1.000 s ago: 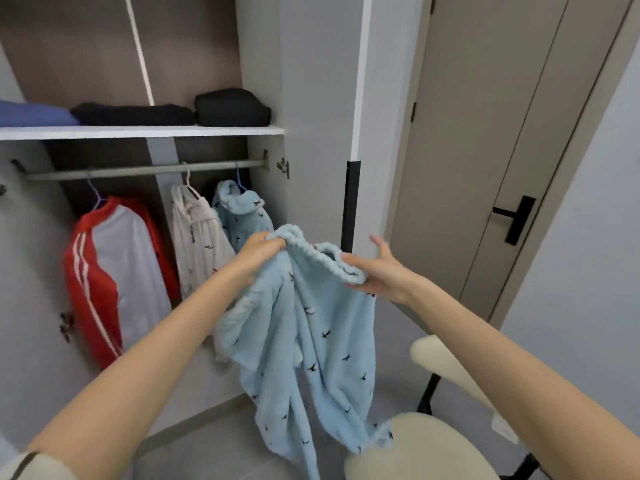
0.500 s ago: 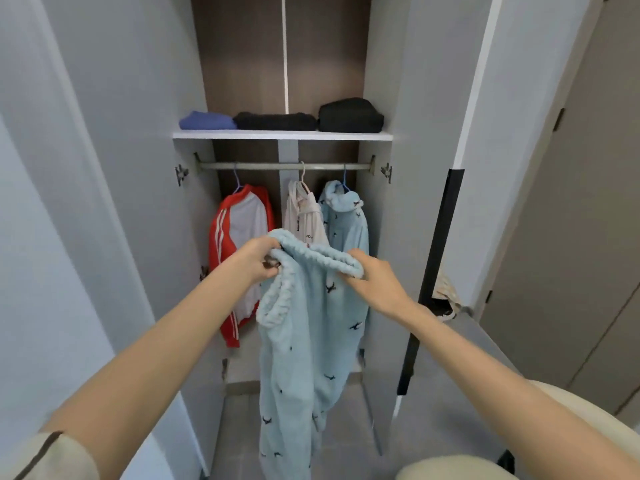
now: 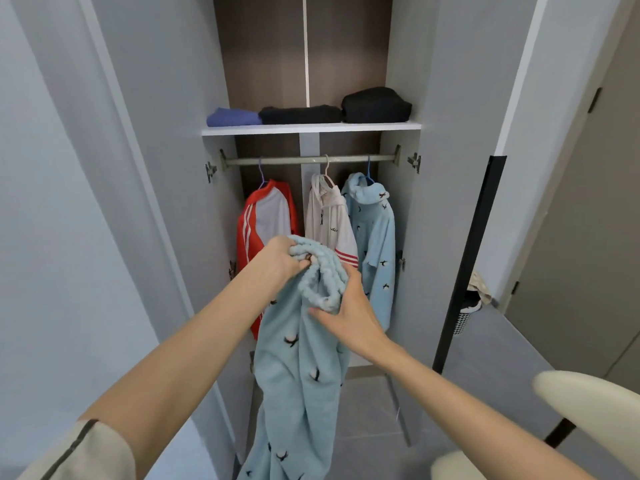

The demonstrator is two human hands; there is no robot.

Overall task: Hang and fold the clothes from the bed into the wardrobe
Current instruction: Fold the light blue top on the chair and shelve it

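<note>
- Both hands are up in front of the open wardrobe point(image 3: 266, 64), holding a pair of light-blue fleece pajama pants point(image 3: 298, 375) with little dark birds printed on them.
- My left hand point(image 3: 278, 259) is curled tight round the top of the bunched elastic waistband point(image 3: 323, 271). The right hand point(image 3: 349, 317) pinches the same waistband lower down and to the right, thumb on the front of the fabric. Neither hand has anything else in it.
- The bit that matters: the pants hang straight down from the hands, long axis vertical, with the legs running out the bottom of the view. So all the weight is below the grip and everything I'd aim for is above it.
- The rail point(image 3: 308, 160) is up and ahead of the hands, and the shelf point(image 3: 311, 128) is just above that. The left hand is the higher one and looks nearer the wardrobe.
- On the rail there's a red-and-white jacket point(image 3: 266, 220), a white top point(image 3: 329, 216) and the matching blue pajama top point(image 3: 375, 237) at the right end.
- The shelf has a folded blue piece point(image 3: 233, 117) and two folded black ones point(image 3: 299, 114).
- I can't see a spare hanger, so my guess is these get folded, not hung. The shelf looks full across though, so they'd have to stack on a pile.
- Risk as I see it: fleece is floppy, and with the waistband scrunched like this the legs could twist when I double them over.
</note>
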